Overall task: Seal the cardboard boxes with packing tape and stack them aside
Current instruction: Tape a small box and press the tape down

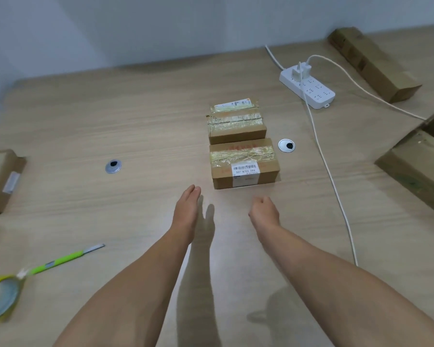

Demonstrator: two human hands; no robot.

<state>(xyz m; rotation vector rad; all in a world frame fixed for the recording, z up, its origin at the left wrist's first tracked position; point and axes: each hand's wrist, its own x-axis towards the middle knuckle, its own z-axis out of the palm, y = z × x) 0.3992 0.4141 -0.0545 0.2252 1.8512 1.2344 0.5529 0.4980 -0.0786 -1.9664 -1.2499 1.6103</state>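
Tape roll (0, 296) and green knife (60, 261) lie at my near left, handy for more sealing; my left hand (186, 211), fingers straight, and right hand (263, 211), loosely curled, hover empty over the table (135, 121) before the near box (244, 166), which touches the far box (236, 123); both are taped, seemingly ready to stack
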